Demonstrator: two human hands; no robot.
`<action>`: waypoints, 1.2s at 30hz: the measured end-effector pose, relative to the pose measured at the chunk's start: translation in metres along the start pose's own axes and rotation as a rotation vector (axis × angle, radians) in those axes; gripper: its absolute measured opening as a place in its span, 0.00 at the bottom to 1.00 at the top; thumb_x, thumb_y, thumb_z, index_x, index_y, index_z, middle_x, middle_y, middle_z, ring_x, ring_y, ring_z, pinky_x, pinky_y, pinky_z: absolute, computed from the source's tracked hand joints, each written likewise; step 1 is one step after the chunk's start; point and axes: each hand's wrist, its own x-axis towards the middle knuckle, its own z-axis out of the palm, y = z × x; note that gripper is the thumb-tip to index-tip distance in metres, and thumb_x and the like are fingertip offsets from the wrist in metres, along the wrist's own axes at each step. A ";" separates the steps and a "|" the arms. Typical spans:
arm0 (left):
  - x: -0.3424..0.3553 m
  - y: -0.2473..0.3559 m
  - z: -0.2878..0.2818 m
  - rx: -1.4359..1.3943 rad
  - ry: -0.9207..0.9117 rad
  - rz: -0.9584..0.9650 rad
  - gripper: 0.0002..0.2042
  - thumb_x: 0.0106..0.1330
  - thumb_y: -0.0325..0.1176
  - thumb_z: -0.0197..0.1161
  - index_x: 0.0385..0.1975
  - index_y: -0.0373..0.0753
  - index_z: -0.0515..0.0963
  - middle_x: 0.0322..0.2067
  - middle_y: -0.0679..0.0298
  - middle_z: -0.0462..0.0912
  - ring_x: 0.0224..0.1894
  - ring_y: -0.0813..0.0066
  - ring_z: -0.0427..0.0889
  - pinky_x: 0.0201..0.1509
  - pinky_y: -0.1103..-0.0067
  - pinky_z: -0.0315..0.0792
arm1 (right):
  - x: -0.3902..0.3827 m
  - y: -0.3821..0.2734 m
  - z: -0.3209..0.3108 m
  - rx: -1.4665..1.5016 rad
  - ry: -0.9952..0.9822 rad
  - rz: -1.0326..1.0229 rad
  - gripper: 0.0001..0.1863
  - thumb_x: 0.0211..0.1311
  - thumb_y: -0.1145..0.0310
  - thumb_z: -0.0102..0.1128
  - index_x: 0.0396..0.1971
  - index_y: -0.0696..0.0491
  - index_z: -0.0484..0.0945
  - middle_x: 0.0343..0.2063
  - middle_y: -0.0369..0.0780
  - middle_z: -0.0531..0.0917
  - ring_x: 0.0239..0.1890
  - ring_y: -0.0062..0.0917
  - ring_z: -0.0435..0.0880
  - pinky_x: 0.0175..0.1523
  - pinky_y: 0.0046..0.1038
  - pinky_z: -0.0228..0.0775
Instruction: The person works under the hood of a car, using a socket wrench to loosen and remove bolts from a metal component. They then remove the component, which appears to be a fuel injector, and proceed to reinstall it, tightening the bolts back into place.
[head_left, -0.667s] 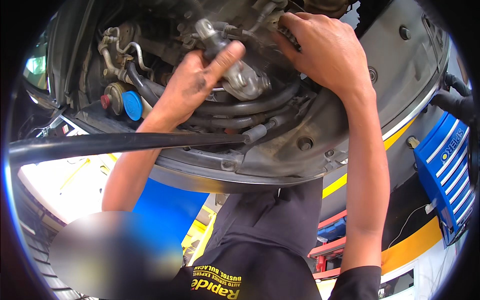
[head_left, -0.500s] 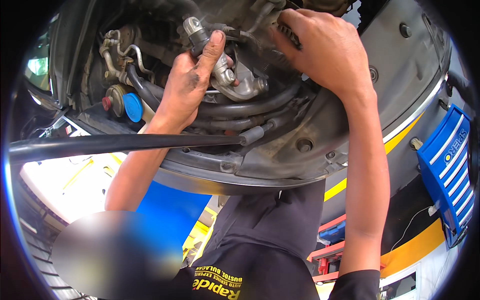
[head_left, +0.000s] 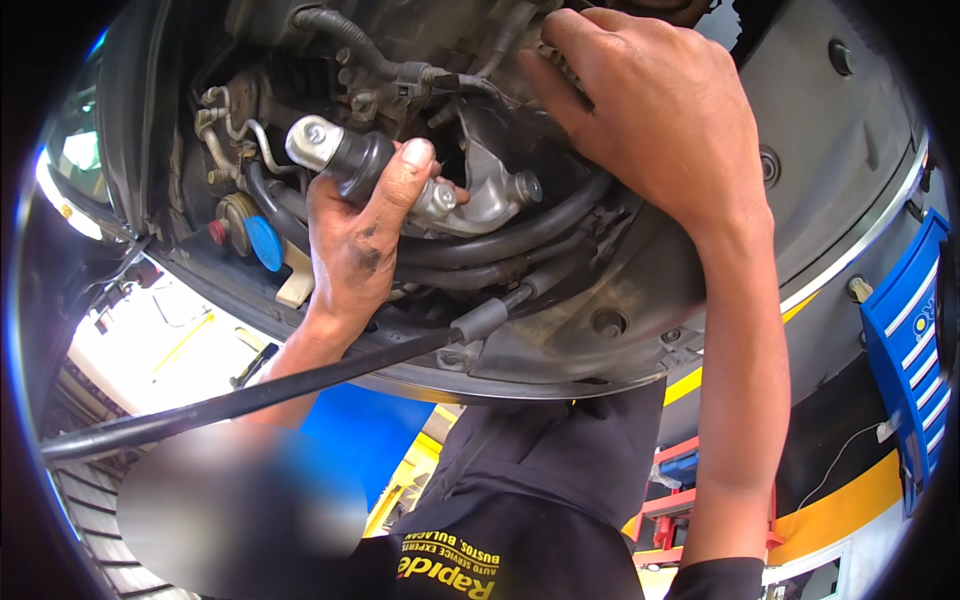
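Note:
My left hand [head_left: 362, 235] grips a hydraulic belt tensioner [head_left: 362, 165], a silver metal part with a black rubber boot and an eye at each end. Its thumb lies along the body, and the larger eye points up to the left, clear of the fingers. Just right of it, a cast metal bracket [head_left: 487, 172] sits in the engine bay. My right hand [head_left: 655, 115] reaches into the far part of the bay, its fingers bent round something they largely hide.
A black prop rod [head_left: 300, 385] with a grey sleeve crosses below my left hand. Black hoses [head_left: 500, 240] curve under the bracket. A blue cap [head_left: 264, 243] sits at the left. The front edge of the car runs before my body; a blue tool cabinet [head_left: 905, 350] stands right.
My left hand has moved left and a little down with the tensioner, which now tilts further left. My right hand stays at the same spot in the bay. The view has shifted slightly.

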 end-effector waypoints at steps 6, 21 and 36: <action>0.021 0.000 0.012 -0.185 0.160 -0.078 0.20 0.75 0.49 0.64 0.33 0.34 0.77 0.25 0.61 0.78 0.26 0.67 0.84 0.38 0.66 0.83 | 0.011 -0.011 -0.029 0.169 -0.282 0.031 0.15 0.67 0.60 0.64 0.27 0.56 0.78 0.28 0.43 0.86 0.34 0.41 0.87 0.37 0.42 0.79; 0.017 0.000 0.011 0.039 0.168 -0.050 0.27 0.78 0.60 0.55 0.31 0.38 0.75 0.27 0.65 0.77 0.28 0.78 0.77 0.35 0.79 0.71 | 0.000 -0.087 0.001 0.740 -0.363 0.081 0.18 0.61 0.59 0.72 0.31 0.62 0.86 0.25 0.50 0.87 0.32 0.44 0.89 0.41 0.42 0.83; 0.043 -0.012 -0.005 0.054 -0.065 -0.065 0.21 0.72 0.50 0.69 0.32 0.34 0.79 0.23 0.63 0.81 0.23 0.75 0.82 0.28 0.79 0.75 | 0.003 -0.093 0.001 0.791 -0.832 0.347 0.25 0.61 0.54 0.73 0.43 0.63 0.81 0.45 0.59 0.82 0.42 0.54 0.87 0.45 0.47 0.82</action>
